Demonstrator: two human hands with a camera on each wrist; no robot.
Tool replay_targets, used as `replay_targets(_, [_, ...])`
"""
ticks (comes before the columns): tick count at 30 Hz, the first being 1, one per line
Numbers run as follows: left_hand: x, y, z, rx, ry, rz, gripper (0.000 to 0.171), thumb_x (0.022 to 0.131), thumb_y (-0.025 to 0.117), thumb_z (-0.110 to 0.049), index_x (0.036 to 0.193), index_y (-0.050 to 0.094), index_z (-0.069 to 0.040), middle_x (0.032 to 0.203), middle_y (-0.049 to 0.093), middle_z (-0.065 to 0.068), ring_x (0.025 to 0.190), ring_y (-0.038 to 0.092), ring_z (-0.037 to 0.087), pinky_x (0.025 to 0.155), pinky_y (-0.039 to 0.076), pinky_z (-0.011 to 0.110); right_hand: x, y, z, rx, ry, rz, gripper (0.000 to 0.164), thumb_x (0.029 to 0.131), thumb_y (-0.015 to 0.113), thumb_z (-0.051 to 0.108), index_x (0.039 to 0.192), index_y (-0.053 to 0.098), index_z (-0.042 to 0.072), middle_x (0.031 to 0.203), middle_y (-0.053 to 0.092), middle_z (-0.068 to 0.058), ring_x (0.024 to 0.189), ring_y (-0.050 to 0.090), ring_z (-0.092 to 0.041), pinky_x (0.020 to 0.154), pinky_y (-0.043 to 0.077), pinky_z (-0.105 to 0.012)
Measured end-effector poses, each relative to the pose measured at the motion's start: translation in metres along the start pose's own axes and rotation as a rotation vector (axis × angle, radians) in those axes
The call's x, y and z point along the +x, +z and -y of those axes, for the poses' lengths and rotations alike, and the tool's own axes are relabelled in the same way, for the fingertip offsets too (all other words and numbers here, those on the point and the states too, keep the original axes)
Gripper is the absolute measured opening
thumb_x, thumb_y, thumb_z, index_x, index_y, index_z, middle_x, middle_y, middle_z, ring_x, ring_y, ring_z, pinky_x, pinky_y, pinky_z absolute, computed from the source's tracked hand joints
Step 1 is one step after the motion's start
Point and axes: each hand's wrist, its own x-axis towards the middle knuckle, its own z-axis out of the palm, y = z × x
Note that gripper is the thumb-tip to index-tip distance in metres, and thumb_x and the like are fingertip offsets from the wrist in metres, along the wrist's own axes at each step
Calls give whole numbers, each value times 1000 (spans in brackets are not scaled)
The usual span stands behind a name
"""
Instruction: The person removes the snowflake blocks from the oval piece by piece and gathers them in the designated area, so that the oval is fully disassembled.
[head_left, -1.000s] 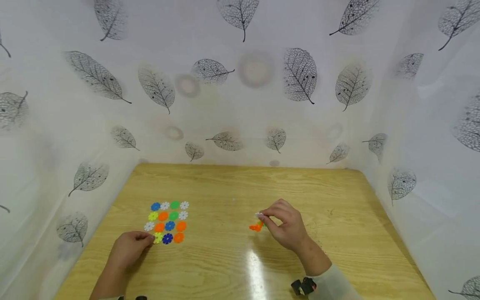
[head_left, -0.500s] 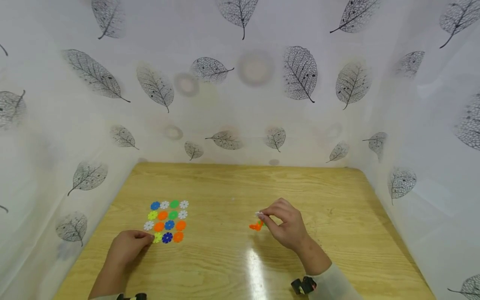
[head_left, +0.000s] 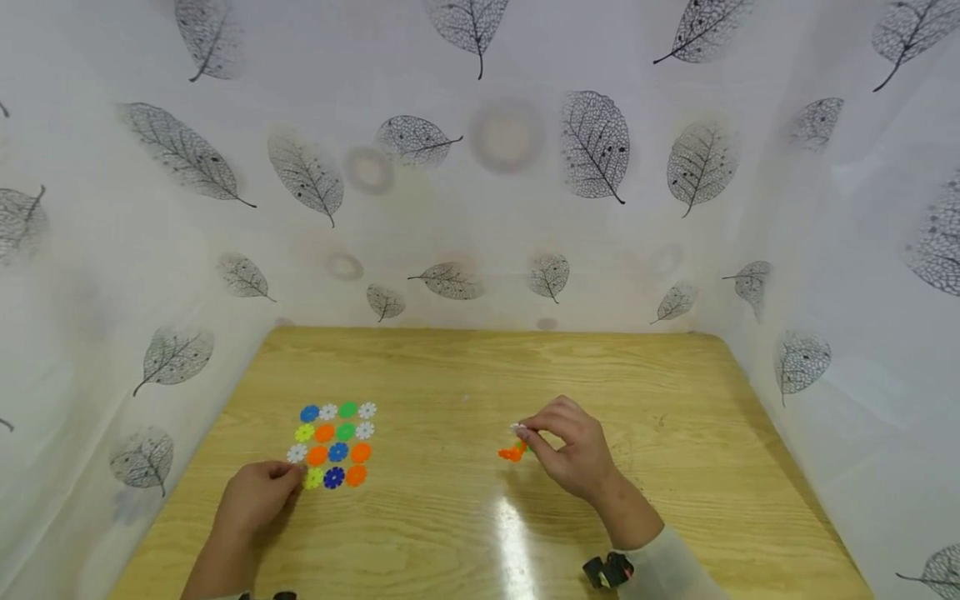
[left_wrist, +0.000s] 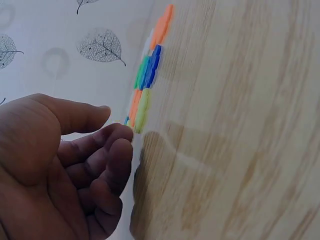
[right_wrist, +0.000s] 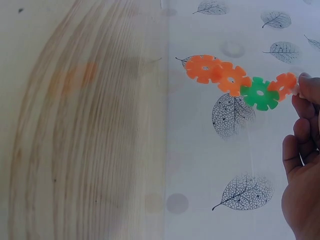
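In the head view my right hand [head_left: 573,450] is raised over the middle-right of the table. Thumb and forefinger pinch a white notched disc [head_left: 517,427] at the end of a short chain. The right wrist view shows the chain hanging off to the side: orange discs [right_wrist: 202,75] and one green disc [right_wrist: 248,100] slotted together, clear of the tabletop. My left hand [head_left: 255,496] rests at the near left corner of a block of flat discs, its fingertips by a yellow disc [head_left: 315,480]. In the left wrist view its fingers are loosely curled, thumb apart, with nothing between them.
Several loose discs lie flat in rows on the left of the wooden table [head_left: 427,375], among them a dark blue disc [head_left: 334,477] and a green disc [head_left: 346,432]. A leaf-printed white curtain [head_left: 480,217] encloses the table at the back and sides.
Both hands hold almost the same places, the left fingertips shifting very slightly left along the yellow disc. The head view tilts a little; the chain stays in my right fingers.
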Motion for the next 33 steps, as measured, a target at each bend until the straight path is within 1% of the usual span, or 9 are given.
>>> replay_targets(3, [-3, 2, -5, -12, 25, -56, 54, 103, 60, -45, 118, 72, 5, 109, 73, 17, 100, 66, 32, 89, 52, 54, 1, -1, 0, -4, -3, 3, 15, 80, 86, 0, 92, 79, 6, 83, 74, -2, 73, 62, -17, 68, 48, -22])
replay_targets(6, [-7, 7, -12, -62, 35, -103, 48, 103, 62, -41, 118, 72, 4, 105, 73, 15, 95, 65, 29, 81, 54, 44, 1, -1, 0, -7, -1, 10, 10, 85, 84, 4, 93, 80, 7, 83, 74, -1, 73, 62, -17, 68, 48, -23])
replay_targets(9, [-10, 12, -21, -119, 48, -125, 46, 104, 62, -41, 117, 72, 2, 99, 73, 8, 88, 64, 22, 72, 52, 33, 2, -2, 1, -7, -2, 19, 15, 82, 86, 1, 94, 80, 7, 84, 74, -1, 73, 62, -17, 68, 49, -23])
replay_targets(12, [-12, 15, -30, -176, 80, -135, 46, 103, 63, -42, 118, 72, 1, 98, 74, 6, 87, 65, 18, 68, 53, 28, 4, -2, 2, -10, 2, 28, 25, 75, 87, -5, 96, 80, 7, 86, 75, -1, 75, 62, -17, 69, 49, -23])
replay_targets(15, [-14, 18, -40, -252, 123, -120, 45, 103, 65, -40, 118, 72, 1, 100, 75, 9, 89, 67, 21, 68, 55, 29, 4, -2, 3, -17, 14, 40, 29, 74, 86, -8, 97, 80, 8, 87, 75, 0, 76, 63, -16, 71, 49, -22])
replay_targets(20, [-17, 24, -57, -386, 202, -47, 40, 104, 66, -35, 118, 72, 1, 108, 74, 15, 97, 69, 26, 75, 59, 34, 4, -1, 3, -20, 21, 54, 28, 76, 85, -8, 100, 80, 7, 89, 75, 0, 79, 64, -16, 74, 50, -21])
replay_targets(26, [-21, 35, -80, -425, 298, 12, 39, 102, 68, -38, 115, 73, -2, 101, 72, 15, 87, 67, 30, 67, 58, 35, 3, 2, 4, 0, 21, 60, 28, 78, 83, -8, 102, 79, 6, 92, 75, -1, 81, 64, -17, 74, 51, -23])
replay_targets(30, [-22, 42, -92, -465, 385, 34, 33, 102, 69, -33, 111, 74, -2, 98, 71, 16, 86, 68, 29, 70, 60, 36, 3, 4, 5, 11, 34, 61, 26, 81, 81, -8, 103, 79, 5, 93, 75, -1, 82, 63, -17, 75, 51, -22])
replay_targets(33, [-22, 47, -101, -480, 430, 40, 27, 102, 70, -32, 108, 75, -6, 96, 71, 16, 84, 68, 26, 72, 60, 36, 3, 4, 6, 8, 42, 68, 24, 82, 80, -7, 103, 79, 5, 94, 74, 0, 83, 63, -16, 76, 51, -21])
